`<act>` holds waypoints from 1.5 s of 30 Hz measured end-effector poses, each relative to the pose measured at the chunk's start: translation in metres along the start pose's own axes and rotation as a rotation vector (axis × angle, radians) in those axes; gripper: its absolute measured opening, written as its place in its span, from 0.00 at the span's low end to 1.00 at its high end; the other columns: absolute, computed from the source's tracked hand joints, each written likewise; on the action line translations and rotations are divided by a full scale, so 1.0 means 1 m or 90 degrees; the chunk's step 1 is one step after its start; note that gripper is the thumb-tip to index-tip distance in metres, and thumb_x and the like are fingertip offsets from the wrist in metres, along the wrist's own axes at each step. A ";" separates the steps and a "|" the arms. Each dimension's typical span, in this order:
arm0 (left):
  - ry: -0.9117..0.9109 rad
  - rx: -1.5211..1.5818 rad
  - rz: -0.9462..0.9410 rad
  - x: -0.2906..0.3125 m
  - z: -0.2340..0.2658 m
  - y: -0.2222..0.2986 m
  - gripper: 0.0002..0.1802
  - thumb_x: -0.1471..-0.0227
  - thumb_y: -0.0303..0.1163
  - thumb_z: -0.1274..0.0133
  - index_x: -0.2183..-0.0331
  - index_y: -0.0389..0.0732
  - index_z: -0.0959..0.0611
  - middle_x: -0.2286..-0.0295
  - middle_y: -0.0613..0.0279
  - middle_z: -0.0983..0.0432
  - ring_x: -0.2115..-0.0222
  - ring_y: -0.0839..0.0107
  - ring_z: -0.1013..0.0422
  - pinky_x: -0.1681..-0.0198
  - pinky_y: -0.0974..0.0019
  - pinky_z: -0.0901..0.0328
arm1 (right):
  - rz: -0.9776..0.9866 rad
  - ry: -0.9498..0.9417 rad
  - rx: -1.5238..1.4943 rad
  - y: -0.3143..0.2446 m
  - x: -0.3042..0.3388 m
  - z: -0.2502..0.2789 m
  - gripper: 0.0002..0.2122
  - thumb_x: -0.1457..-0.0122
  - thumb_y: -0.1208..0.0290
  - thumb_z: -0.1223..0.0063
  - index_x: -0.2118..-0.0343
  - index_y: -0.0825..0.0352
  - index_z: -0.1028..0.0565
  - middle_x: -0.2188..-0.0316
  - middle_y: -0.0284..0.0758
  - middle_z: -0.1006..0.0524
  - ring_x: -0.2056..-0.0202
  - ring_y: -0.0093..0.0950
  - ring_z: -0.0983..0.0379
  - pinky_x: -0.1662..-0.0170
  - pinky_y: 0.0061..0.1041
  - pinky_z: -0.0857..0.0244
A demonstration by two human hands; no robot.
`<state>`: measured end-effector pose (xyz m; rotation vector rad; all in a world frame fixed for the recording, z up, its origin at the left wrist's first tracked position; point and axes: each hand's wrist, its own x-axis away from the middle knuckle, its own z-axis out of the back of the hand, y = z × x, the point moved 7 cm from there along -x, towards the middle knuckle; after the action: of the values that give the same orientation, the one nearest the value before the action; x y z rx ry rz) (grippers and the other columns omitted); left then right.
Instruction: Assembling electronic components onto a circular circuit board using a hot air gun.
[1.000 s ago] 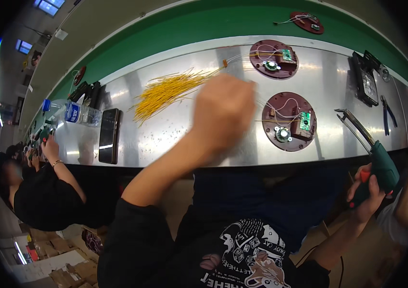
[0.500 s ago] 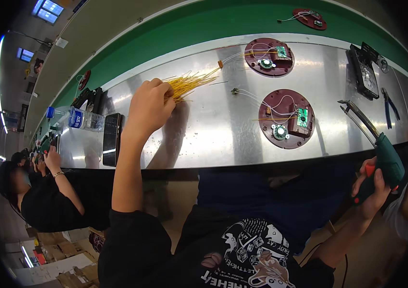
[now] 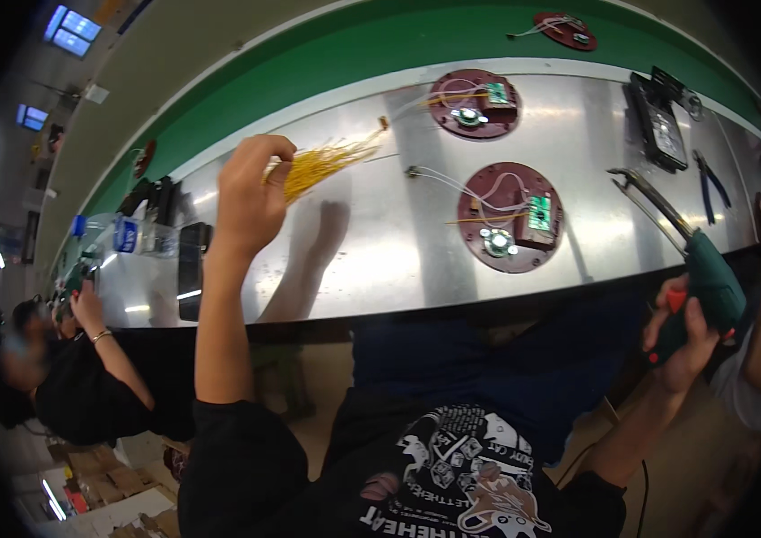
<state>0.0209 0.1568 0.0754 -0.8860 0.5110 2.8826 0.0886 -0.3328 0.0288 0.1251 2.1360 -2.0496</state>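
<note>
At 11 o'clock, the yellow wires (image 3: pixel 325 169) look light, springy and easily bent — best pinched near 1 end — where the left hand (image 3: pixel 251 193) curls narrow, its hold impossible to tell, while at 3 o'clock the right hand (image 3: pixel 687 339) grips the soldering gun (image 3: pixel 715 282).

One wide fisheye camera is sitting on the person's head, looking down and forward over the metal table (image 3: pixel 380 251); it is viewing the work from near, with the black shirt (image 3: pixel 345 466) showing below the fingers (image 3: pixel 275 151) of the left hand (image 3: pixel 249 197); those fingers are falling left of the view's middle, while the right hand (image 3: pixel 690 345) is falling toward its right rim; beyond the left fingers, the green strip (image 3: pixel 345 58) is bowing into an arc.
</note>
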 end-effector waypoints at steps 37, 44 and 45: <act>-0.012 0.247 -0.184 -0.005 -0.123 0.141 0.05 0.54 0.22 0.38 0.72 0.33 0.18 0.78 0.56 0.27 0.80 0.61 0.30 0.78 0.62 0.35 | -0.070 -0.186 0.006 0.014 0.013 -0.046 0.18 0.44 0.70 0.47 0.56 0.80 0.27 0.66 0.52 0.26 0.85 0.29 0.31 0.84 0.20 0.38; -0.010 0.242 -0.192 -0.005 -0.123 0.142 0.05 0.54 0.22 0.38 0.71 0.33 0.18 0.78 0.55 0.27 0.80 0.60 0.29 0.78 0.61 0.35 | -0.057 -0.171 0.018 0.011 0.012 -0.045 0.18 0.44 0.70 0.47 0.56 0.80 0.27 0.67 0.52 0.27 0.85 0.29 0.31 0.84 0.20 0.38; -0.007 0.242 -0.199 -0.004 -0.122 0.142 0.05 0.54 0.22 0.38 0.71 0.33 0.18 0.78 0.55 0.27 0.80 0.60 0.29 0.78 0.61 0.35 | -0.058 -0.167 0.016 0.012 0.012 -0.045 0.18 0.44 0.69 0.47 0.56 0.80 0.27 0.68 0.52 0.27 0.85 0.29 0.31 0.85 0.20 0.38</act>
<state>0.0645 -0.0184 0.0240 -0.8022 0.8040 2.3995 0.0757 -0.2880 0.0165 -0.2290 1.9891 -2.0130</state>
